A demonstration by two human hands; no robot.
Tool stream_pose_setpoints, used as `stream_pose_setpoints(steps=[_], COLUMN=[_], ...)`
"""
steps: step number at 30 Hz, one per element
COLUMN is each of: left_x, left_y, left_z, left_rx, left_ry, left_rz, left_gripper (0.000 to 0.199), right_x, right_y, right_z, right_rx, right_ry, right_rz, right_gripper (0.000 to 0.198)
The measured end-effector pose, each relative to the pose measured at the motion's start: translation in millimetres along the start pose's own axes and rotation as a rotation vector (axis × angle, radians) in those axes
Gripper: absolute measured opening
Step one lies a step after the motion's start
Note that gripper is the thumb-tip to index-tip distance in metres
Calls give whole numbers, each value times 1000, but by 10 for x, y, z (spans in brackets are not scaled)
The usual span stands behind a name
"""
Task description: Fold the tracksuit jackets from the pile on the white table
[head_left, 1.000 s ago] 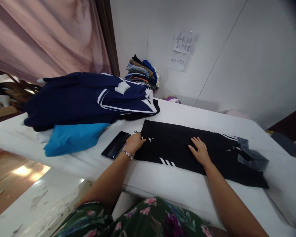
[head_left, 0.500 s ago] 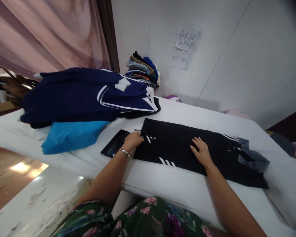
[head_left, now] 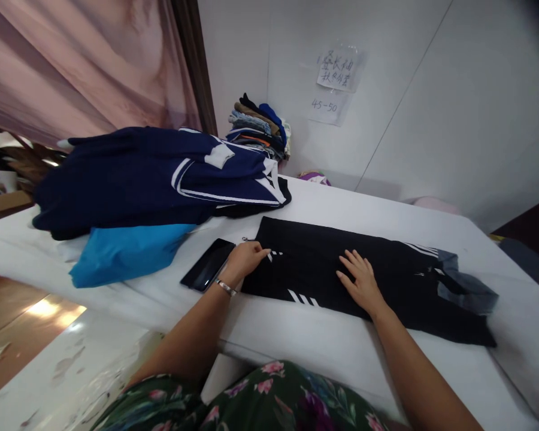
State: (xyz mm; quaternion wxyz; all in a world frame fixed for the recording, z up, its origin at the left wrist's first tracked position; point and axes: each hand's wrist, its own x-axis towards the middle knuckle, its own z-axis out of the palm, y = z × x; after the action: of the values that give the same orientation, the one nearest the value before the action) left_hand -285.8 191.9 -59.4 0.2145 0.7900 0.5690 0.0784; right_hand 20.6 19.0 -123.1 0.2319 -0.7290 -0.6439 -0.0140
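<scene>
A black sports top (head_left: pixel 312 257) with white stripes and a small white logo lies folded into a long strip across the white table (head_left: pixel 431 209). Its grey collar end (head_left: pixel 469 292) points to the right. My left hand (head_left: pixel 248 258) is at the strip's left end, thumb and fingers pinched together on the cloth by the upper stripes. Flat on the middle of the top rests my right hand (head_left: pixel 360 276), its fingers spread. Beside my left wrist lies a dark phone or tablet (head_left: pixel 208 263), partly covered by that wrist.
Navy garments with white trim (head_left: pixel 130 179) are heaped at the left, above a bright blue cloth (head_left: pixel 126 254). A stack of folded clothes (head_left: pixel 257 129) stands at the back by the wall. Paper signs (head_left: pixel 335 72) hang on the wall. A pink curtain (head_left: pixel 94 66) hangs at left.
My left hand has shifted slightly right, from the strip's left edge onto the cloth. My right hand has slid a little left over the top, still flat.
</scene>
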Motion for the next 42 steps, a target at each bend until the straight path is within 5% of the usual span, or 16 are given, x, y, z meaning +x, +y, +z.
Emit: stream_pose_setpoints(steps=[6,12,17,21,31,35,38,42], left_x=[-114,-132,-28,63,46,59,58,19], left_y=[235,251,129,10,-29,-25,-25,-5], left_z=[178,203,82,65,29,53,57,22], left_rx=[111,47,40,60,41,79,108,140], left_ry=[-137,-83,11,-75,-54,-48,-16,111], left_rz=[71,131,21,-22,-77,-60,-39,63], left_gripper=[37,21,14,16,32,27,27,30], right_x=[-19,-22,-22,-24,-23,0,5,-127], right_y=[-35,-42,-29,-7,-60,-128,-161,-111], right_z=[75,14,-43,-20,-56,-34,-57,-241], right_rx=[-20,28,41,-1,-19,-18,20,91], right_ry=[-174,-158,-113,-152,-120,-244,-292,-168], right_rz=[-9,-6,-3,-5,-14,-30,-19,11], right_gripper=[53,54,52,51,53,54,55,51])
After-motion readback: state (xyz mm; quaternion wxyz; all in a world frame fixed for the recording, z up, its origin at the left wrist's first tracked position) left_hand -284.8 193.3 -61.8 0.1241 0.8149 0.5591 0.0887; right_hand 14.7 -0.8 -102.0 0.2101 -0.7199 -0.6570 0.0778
